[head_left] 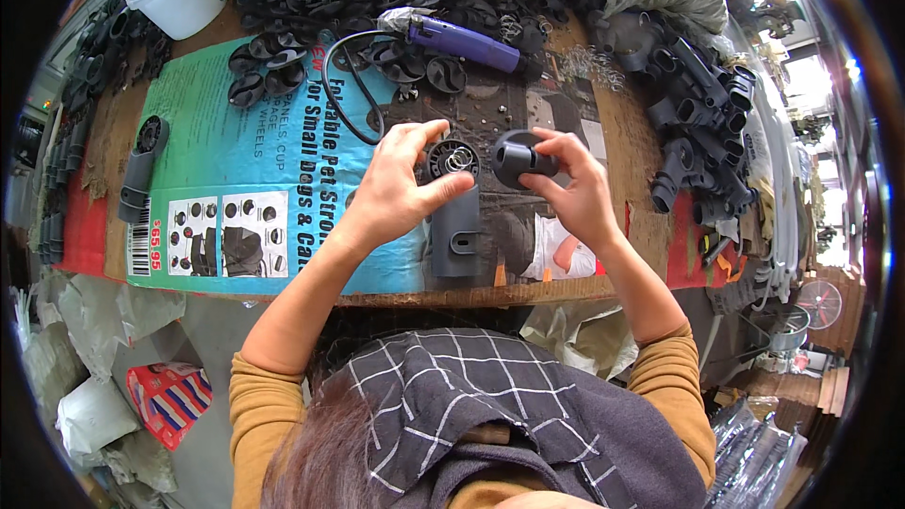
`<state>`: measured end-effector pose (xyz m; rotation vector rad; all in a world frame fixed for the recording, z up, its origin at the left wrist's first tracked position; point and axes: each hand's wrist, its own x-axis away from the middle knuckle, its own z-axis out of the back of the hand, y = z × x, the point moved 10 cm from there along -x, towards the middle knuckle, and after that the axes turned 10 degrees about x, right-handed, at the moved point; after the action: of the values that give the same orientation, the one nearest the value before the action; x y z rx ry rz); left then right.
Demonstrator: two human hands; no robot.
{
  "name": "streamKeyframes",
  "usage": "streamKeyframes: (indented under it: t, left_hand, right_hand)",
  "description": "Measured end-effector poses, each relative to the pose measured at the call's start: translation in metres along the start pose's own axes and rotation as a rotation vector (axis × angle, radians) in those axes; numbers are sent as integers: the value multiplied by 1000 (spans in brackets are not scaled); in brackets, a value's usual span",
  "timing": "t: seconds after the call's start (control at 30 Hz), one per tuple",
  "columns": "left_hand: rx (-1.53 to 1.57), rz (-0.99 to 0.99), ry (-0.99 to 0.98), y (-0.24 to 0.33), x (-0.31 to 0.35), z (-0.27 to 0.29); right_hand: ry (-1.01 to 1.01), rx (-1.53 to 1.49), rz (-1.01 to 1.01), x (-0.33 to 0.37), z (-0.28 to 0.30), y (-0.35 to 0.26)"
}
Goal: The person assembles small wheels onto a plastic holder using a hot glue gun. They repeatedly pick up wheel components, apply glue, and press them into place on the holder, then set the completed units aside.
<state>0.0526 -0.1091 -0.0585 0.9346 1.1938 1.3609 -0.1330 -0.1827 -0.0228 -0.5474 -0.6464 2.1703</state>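
"So, where exactly is the part being worked on?"

"The dark grey tubular housing (454,243) lies near the middle of the tabletop's (627,160) near edge, its round socket pointing toward the far edge. A loose-looking coil spring (459,159) rests over that socket."

"And the hands?"

"The left hand (412,172) curves round the socket, thumb and index finger set apart on either side of it; whether they press on the rim, I cannot tell. The right hand (570,174) grips a round black cap (518,159) between fingers and thumb, just off the socket toward the tabletop's right edge."

"What would make a good job of fitting the two, if that is the step?"

"I'd centre the spring before anything covers it, since a coil caught on the rim would probably tilt the cap. Then I'd bring the cap over level, line up its shape with the socket and press straight down, the left hand bracing the housing."

"Anything in the way?"

"Not much: the purple power screwdriver (467,44) lies toward the far edge, and the spare springs (592,66) sit toward the far right corner, so there seems to be elbow room"
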Motion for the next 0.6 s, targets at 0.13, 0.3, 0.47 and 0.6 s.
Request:
streamKeyframes:
  t: [0.13, 0.3, 0.47, 0.6]
  left_hand:
    - [-312, 23, -53, -23, 4, -9]
    - [-317, 92, -105, -40, 4, -16]
    - [-293, 76, -100, -38, 4, -14]
    - [-253, 55, -74, -41, 4, -12]
  right_hand:
    - [-56, 148, -43, -1, -12, 21]
    - [57, -183, 65, -18, -2, -18]
    - [-91, 118, 237, -32, -35, -60]
    - [-169, 144, 233, -35, -50, -53]
